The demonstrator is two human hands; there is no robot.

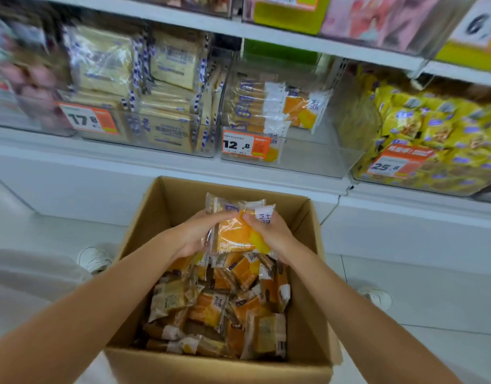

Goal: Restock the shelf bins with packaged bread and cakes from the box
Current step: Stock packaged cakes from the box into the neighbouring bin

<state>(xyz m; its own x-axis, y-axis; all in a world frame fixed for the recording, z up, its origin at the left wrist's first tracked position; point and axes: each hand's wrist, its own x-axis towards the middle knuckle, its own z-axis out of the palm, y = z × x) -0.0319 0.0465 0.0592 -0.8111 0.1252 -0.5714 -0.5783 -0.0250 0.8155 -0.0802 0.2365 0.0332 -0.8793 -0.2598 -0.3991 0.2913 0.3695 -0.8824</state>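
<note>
Free room in 12.8 bin (319,155), right of packets (252,106).

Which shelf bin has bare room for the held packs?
The 12.8 bin is bare in its front right part, beside its stacked orange packs. The 17.8 bin and 25.8 bin are crammed.

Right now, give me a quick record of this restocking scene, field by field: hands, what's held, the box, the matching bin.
left hand: grips the left side of the orange cake packets
right hand: grips their right side
packets' position: above the cardboard box
box contents: many similar packets, loosely piled
matching bin: clear bin with the 12.8 price tag, partly filled with similar packets
</note>
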